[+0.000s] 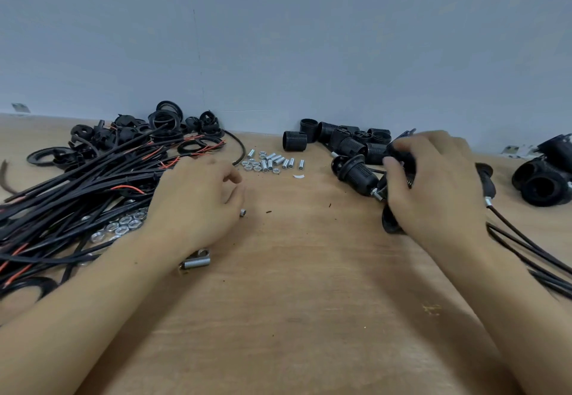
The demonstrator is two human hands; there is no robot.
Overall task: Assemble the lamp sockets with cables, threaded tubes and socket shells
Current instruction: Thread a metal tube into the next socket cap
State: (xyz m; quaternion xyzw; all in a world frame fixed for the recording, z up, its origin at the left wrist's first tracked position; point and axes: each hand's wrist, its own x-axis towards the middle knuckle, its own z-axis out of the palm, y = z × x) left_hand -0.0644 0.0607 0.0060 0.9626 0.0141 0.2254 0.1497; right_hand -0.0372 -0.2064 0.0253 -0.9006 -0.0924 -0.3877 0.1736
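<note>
At the far left of the wooden surface (294,271) lies a big pile of black cables (77,196) with red wire ends, and behind it a heap of black rings and caps (148,131). The left hand (198,205) rests at the right edge of this pile, back upward, its fingers (230,178) loosely bent; a small metal piece (243,212) shows at the fingertips, but I cannot tell if they pinch it. Some hex nuts (123,224) lie just left of this hand, and a threaded tube (198,261) lies under its wrist. Beyond those fingers, near the wall, sit more threaded tubes and nuts (269,162). Further right stands a group of black socket shells (340,140). The right hand (433,184) has its fingers curled around a black lamp socket (399,159); an assembled socket (356,171) lies touching just left of them. Black cables (526,249) run out below this hand to the right. More sockets (544,178) lie at the far right.
</note>
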